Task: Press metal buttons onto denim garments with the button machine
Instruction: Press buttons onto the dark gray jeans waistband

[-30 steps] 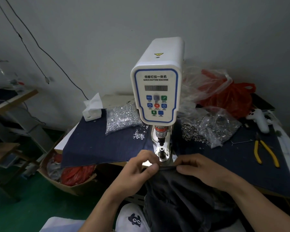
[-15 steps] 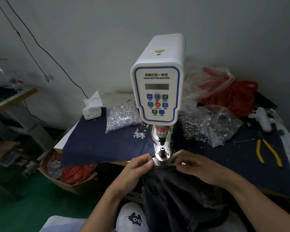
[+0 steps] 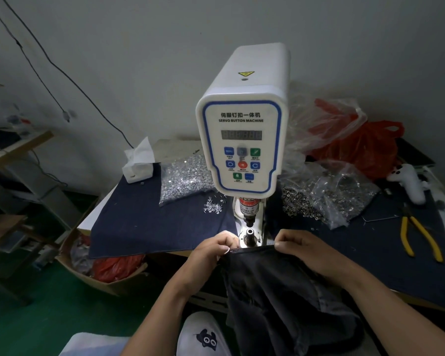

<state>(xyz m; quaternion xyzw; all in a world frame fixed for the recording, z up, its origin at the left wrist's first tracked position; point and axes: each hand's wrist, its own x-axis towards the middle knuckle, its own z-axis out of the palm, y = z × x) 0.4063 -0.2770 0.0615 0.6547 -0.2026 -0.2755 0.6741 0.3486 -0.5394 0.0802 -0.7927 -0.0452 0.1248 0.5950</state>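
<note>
Nearest, a dark denim garment (image 3: 280, 291) draped down over the lap, its top edge pulled taut between two hands just short of the machine. Left hand (image 3: 211, 253) curled and pinching the left end of that edge; right hand (image 3: 301, 246) curled over the right end, gripping it. Just beyond, between the knuckles, the lower die (image 3: 249, 236) standing bare, the upper punch (image 3: 249, 222) lifted apart from it — no cloth between them yet. Positioning step, by the look of it: next, probably sliding the edge forward onto the die, fingers kept clear of the punch. Farther, the white button machine (image 3: 244, 140); left of it a bag of silvery buttons (image 3: 185, 178), right of it more fasteners in plastic (image 3: 329, 196) — yellow pliers (image 3: 419, 237) far right.
</note>
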